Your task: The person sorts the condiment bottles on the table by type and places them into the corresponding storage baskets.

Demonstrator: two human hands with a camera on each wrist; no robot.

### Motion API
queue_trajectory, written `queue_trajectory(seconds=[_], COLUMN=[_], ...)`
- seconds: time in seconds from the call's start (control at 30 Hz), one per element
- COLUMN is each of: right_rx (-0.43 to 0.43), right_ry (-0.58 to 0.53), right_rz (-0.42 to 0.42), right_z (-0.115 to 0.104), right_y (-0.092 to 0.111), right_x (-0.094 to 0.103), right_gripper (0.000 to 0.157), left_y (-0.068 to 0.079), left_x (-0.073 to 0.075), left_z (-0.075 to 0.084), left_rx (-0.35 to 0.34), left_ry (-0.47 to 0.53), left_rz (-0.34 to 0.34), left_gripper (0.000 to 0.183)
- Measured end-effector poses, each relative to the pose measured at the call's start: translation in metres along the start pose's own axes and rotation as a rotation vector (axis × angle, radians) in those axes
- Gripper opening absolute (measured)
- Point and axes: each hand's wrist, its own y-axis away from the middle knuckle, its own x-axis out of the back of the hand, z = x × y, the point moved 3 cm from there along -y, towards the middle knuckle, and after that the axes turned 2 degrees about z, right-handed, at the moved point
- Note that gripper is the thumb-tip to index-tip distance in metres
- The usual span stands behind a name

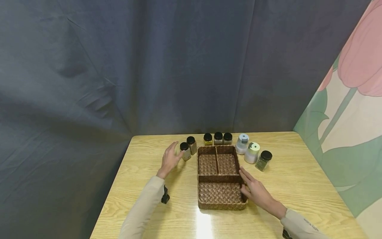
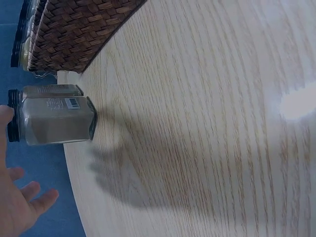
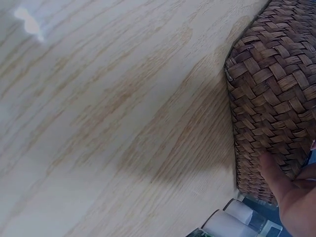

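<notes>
A brown woven basket with three compartments stands on the table. My right hand touches its right side, fingers lying along the rim; in the right wrist view a fingertip presses the woven outer wall. To the left of the basket, my left hand reaches beside a glass jar with a black lid. Its fingers are spread, and the thumb is at the lid in the left wrist view; whether it touches cannot be told. Another black-lidded jar stands just behind.
Several black-lidded jars line the back of the basket. To its right stand a blue-topped white container, a green-topped one and a jar of green flakes. A dark curtain hangs behind the table.
</notes>
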Motion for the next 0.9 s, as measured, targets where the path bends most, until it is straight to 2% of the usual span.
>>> queue_trajectory(seconds=[0.37,0.57,0.9], right_rx=[-0.020,-0.025,-0.036], right_ry=[-0.021,-0.018,-0.017], right_rz=[-0.019,-0.014,-0.035], right_z=[0.001,0.001,0.003], right_y=[0.002,0.001,0.002], right_x=[-0.003,-0.002,-0.003], right_gripper=[0.062,0.062,0.062], left_y=[-0.005,-0.008,-0.010], left_x=[-0.009,-0.011,-0.017], left_z=[0.002,0.004,0.011], left_rx=[-0.051,-0.036,-0.075], left_ry=[0.021,0.012,0.055], left_rz=[0.031,0.006,-0.011], left_gripper=[0.059,0.058,0.060])
